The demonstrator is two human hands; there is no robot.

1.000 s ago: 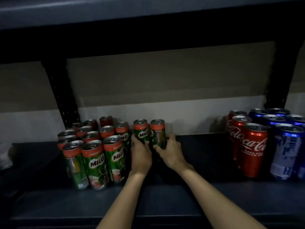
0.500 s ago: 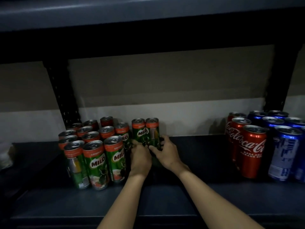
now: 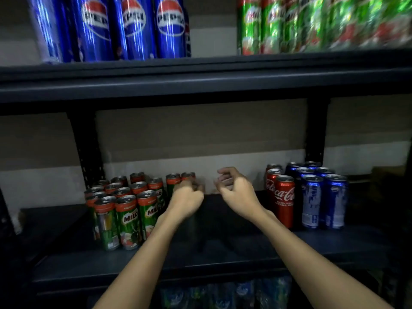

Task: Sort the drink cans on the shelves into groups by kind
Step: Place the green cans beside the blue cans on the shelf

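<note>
Head view: the left hand (image 3: pixel 186 200) curls against two Milo cans (image 3: pixel 180 181) just beyond its knuckles, apparently gripping them, though blur hides the fingers. The right hand (image 3: pixel 236 189) hangs loosely curled and empty, Coca-Cola cans (image 3: pixel 284 197) farther right. Next, likely, nudge that pair leftward into the Milo group (image 3: pixel 124 210).

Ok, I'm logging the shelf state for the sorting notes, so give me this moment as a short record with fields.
upper shelf: Pepsi cans left, blurred green cans right
middle shelf, left: Milo cans grouped upright
middle shelf, right: Coca-Cola cans beside blue cans
left hand: fingers curled, by the rightmost Milo cans; grip unclear
right hand: loosely curled, holds nothing, between the groups
below: more cans, too dark to name
</note>
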